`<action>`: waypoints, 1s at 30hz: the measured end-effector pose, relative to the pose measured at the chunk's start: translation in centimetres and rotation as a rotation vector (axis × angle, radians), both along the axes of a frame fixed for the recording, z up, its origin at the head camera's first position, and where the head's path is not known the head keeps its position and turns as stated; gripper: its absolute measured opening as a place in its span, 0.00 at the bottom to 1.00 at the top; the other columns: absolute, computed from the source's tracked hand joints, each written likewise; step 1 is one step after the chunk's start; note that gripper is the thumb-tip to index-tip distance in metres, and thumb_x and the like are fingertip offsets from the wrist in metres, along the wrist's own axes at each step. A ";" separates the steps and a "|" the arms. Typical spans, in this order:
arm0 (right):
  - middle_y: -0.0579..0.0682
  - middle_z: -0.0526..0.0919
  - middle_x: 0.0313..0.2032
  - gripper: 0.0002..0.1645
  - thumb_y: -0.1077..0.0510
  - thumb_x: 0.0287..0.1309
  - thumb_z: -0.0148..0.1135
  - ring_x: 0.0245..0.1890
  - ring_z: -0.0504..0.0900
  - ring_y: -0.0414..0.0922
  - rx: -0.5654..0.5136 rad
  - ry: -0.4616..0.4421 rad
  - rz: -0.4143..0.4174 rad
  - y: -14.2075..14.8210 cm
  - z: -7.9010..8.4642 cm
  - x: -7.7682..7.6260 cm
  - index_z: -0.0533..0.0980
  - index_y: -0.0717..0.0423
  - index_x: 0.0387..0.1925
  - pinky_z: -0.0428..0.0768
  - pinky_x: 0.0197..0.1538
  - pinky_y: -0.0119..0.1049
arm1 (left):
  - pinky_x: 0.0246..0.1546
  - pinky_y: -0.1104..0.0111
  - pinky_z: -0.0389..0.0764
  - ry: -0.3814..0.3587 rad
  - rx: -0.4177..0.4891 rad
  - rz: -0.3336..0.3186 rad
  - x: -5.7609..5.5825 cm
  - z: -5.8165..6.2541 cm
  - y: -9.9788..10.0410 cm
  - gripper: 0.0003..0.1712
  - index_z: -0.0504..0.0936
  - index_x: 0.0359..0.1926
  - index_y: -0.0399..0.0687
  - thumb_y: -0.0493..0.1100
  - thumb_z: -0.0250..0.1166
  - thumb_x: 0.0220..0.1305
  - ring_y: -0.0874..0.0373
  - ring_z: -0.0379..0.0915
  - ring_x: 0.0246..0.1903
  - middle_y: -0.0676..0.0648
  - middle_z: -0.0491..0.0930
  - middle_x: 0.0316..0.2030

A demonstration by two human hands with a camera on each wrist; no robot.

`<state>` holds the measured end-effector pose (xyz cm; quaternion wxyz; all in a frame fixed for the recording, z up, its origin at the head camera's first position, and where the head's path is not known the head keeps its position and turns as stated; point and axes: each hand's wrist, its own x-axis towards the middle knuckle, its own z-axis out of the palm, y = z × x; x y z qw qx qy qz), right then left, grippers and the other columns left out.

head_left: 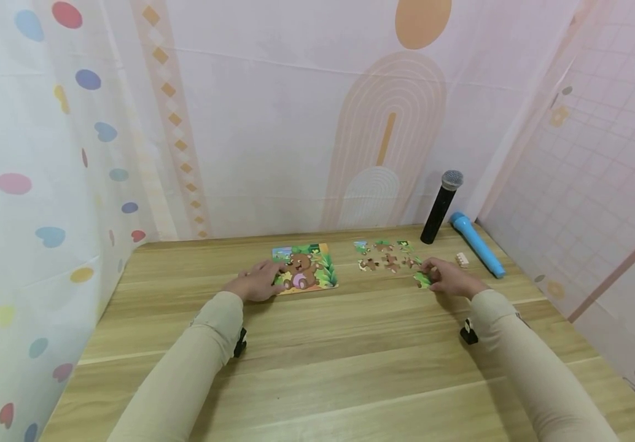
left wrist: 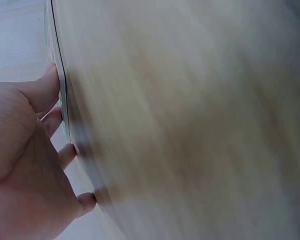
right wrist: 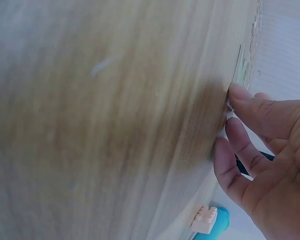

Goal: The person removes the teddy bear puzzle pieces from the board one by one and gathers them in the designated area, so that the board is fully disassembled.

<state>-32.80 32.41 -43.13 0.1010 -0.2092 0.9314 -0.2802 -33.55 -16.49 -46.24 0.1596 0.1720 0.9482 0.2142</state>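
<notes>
A bear picture puzzle board (head_left: 309, 273) lies flat on the wooden table. My left hand (head_left: 261, 281) rests at its left edge, thumb and fingers spread, the fingertips reaching over the picture. In the left wrist view the left thumb (left wrist: 49, 90) touches the board's edge. To the right, my right hand (head_left: 450, 277) pinches a green jigsaw piece (head_left: 421, 280) lying low at the table; its far end is hidden by the fingers. The right thumb (right wrist: 242, 95) is against that piece in the right wrist view. Several loose bear jigsaw pieces (head_left: 390, 263) lie spread just left of this hand.
A black microphone (head_left: 439, 209) stands upright at the back right. Beside it lies a blue toy microphone (head_left: 478, 244), with a small pale toy block (head_left: 462, 260) between it and my right hand. Printed curtains (head_left: 262, 123) hang behind and beside the table (head_left: 317, 368).
</notes>
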 end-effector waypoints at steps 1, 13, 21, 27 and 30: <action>0.70 0.77 0.51 0.25 0.77 0.58 0.65 0.51 0.80 0.65 0.005 0.001 -0.002 0.0 0.0 0.0 0.69 0.72 0.56 0.82 0.49 0.51 | 0.66 0.28 0.40 -0.001 -0.001 -0.002 -0.1 -0.1 0.0 0.33 0.59 0.76 0.52 0.53 0.56 0.77 0.38 0.37 0.78 0.39 0.52 0.78; 0.71 0.77 0.53 0.27 0.73 0.60 0.67 0.52 0.79 0.65 0.052 0.008 0.016 0.0 0.2 -0.4 0.68 0.70 0.59 0.80 0.53 0.55 | 0.67 0.28 0.42 0.011 -0.020 -0.002 -0.3 -0.3 0.0 0.33 0.60 0.76 0.52 0.54 0.55 0.77 0.38 0.38 0.77 0.39 0.52 0.77; 0.71 0.73 0.59 0.26 0.70 0.66 0.61 0.48 0.80 0.59 0.062 0.071 -0.036 -2.7 1.0 -1.2 0.66 0.73 0.63 0.80 0.51 0.53 | 0.67 0.27 0.39 -0.004 -0.042 0.011 -0.5 -0.5 0.5 0.35 0.56 0.78 0.50 0.53 0.54 0.77 0.39 0.37 0.78 0.38 0.50 0.77; 0.67 0.76 0.59 0.25 0.68 0.67 0.61 0.44 0.81 0.54 0.030 0.126 -0.014 -7.5 1.4 -2.7 0.69 0.72 0.63 0.81 0.45 0.46 | 0.67 0.27 0.38 -0.012 -0.032 0.017 -0.3 -0.2 0.5 0.35 0.56 0.78 0.50 0.53 0.54 0.77 0.39 0.36 0.78 0.39 0.51 0.78; 0.65 0.78 0.57 0.24 0.67 0.68 0.60 0.44 0.80 0.52 -0.008 0.098 0.027 -10.1 1.4 -2.9 0.70 0.70 0.63 0.80 0.44 0.44 | 0.67 0.27 0.38 -0.017 -0.017 0.032 -0.1 -0.2 0.4 0.34 0.57 0.77 0.51 0.54 0.55 0.77 0.40 0.36 0.78 0.41 0.51 0.78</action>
